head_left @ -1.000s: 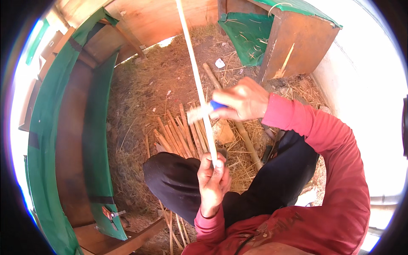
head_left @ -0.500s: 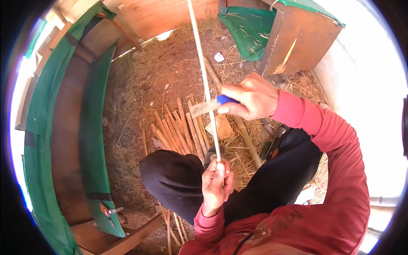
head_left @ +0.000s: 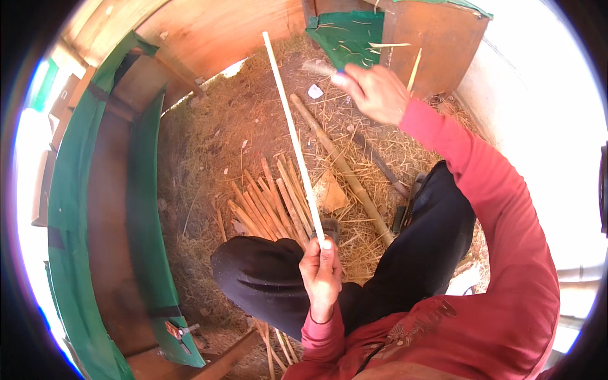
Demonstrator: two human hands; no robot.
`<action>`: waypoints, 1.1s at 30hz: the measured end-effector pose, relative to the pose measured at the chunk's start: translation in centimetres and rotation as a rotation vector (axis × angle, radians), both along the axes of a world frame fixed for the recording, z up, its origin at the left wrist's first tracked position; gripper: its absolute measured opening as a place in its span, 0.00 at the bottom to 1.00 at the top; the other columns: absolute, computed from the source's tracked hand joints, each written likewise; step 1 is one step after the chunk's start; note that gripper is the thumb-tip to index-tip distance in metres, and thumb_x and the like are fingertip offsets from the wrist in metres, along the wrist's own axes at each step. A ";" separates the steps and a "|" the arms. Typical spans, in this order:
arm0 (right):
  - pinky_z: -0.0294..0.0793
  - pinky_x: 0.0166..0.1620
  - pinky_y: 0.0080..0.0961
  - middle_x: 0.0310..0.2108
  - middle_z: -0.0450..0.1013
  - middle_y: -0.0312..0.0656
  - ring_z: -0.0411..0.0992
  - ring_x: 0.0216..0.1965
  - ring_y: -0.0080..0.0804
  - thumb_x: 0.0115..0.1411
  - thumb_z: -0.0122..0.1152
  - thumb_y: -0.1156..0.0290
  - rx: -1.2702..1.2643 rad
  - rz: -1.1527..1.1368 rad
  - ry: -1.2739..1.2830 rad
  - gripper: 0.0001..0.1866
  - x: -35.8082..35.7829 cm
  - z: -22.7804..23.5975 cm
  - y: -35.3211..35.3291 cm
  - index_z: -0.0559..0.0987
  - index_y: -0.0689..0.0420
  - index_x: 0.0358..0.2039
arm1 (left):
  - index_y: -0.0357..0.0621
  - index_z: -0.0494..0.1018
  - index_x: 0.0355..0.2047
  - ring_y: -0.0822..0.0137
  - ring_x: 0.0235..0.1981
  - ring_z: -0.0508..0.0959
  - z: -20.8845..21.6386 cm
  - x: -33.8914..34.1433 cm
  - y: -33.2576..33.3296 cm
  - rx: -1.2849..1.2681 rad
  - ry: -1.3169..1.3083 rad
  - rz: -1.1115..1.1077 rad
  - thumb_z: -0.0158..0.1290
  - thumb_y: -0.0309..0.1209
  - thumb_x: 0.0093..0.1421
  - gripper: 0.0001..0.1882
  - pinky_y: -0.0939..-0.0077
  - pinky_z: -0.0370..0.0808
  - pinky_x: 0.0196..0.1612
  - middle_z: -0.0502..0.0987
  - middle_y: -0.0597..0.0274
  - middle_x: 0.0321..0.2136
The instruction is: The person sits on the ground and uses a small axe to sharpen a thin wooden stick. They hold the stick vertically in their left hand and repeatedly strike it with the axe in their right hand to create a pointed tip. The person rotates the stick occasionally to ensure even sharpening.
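Observation:
My left hand [head_left: 322, 272] grips the lower end of a long, pale bamboo stick [head_left: 292, 136] in front of my body. The stick slants up and away to the left, its far end free in the air. Up and to the right, my right hand [head_left: 377, 92] is closed on a knife [head_left: 320, 67]; its blade is blurred by motion and points left. The knife is apart from the stick, beyond its right side. Most of the blue handle is hidden by my fingers. A pile of split bamboo sticks [head_left: 272, 202] lies on the ground past my bent left knee.
A bamboo pole [head_left: 345, 168] and a dark, long tool [head_left: 380, 164] lie on straw-strewn ground. A green-lined wooden structure [head_left: 107, 221] stands left, with a small clamp-like tool [head_left: 180, 330] on it. A wooden box [head_left: 434, 47] with green cloth stands far right.
The knife has left the stick, and my right hand has swung away, up and slightly right. The stick's far end has come lower in view. My left hand keeps its grip.

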State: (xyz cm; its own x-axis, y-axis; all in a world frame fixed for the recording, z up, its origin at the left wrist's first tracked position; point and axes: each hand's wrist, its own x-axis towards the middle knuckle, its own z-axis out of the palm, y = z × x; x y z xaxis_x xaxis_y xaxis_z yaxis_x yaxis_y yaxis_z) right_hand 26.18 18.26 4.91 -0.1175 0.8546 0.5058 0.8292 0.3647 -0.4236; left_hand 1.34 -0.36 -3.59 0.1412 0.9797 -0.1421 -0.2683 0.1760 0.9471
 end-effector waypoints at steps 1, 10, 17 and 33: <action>0.60 0.16 0.38 0.09 0.59 0.45 0.61 0.09 0.42 0.67 0.46 0.54 0.025 0.094 -0.095 0.20 -0.2 -0.3 -0.9 0.73 0.57 0.27 | 0.41 0.68 0.31 0.84 0.08 0.55 1.0 0.1 -0.1 -0.056 -0.014 -0.005 0.45 0.35 0.68 0.12 0.86 0.49 0.12 0.58 0.75 0.08; 0.61 0.16 0.39 0.12 0.66 0.44 0.67 0.13 0.46 0.58 0.60 0.56 0.061 0.578 -0.255 0.16 -4.3 -1.4 -5.8 0.72 0.57 0.28 | 0.41 0.67 0.33 0.85 0.10 0.53 0.7 0.5 -0.7 0.041 -0.080 0.016 0.46 0.31 0.67 0.07 0.87 0.47 0.13 0.59 0.76 0.11; 0.60 0.13 0.35 0.10 0.64 0.43 0.64 0.09 0.44 0.61 0.55 0.52 0.113 0.165 -0.368 0.20 -4.5 -1.9 -2.2 0.72 0.58 0.27 | 0.40 0.67 0.32 0.85 0.11 0.53 1.8 0.7 -0.4 -0.035 -0.129 0.035 0.46 0.31 0.67 0.08 0.87 0.47 0.15 0.59 0.76 0.12; 0.62 0.17 0.38 0.14 0.70 0.43 0.68 0.15 0.46 0.57 0.62 0.58 0.068 0.558 -0.272 0.15 -5.8 -1.2 -6.3 0.72 0.56 0.26 | 0.42 0.63 0.28 0.85 0.09 0.49 1.2 0.1 -1.1 0.035 -0.175 -0.004 0.45 0.37 0.68 0.14 0.87 0.45 0.11 0.53 0.76 0.11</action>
State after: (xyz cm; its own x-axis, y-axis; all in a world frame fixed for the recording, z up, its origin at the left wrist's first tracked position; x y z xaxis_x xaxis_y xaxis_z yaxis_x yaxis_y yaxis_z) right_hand 20.36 11.95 3.71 -0.6691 0.5943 0.4461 0.5809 0.7927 -0.1848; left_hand 1.41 -1.45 -2.43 0.1650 0.9830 -0.0812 -0.4292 0.1456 0.8914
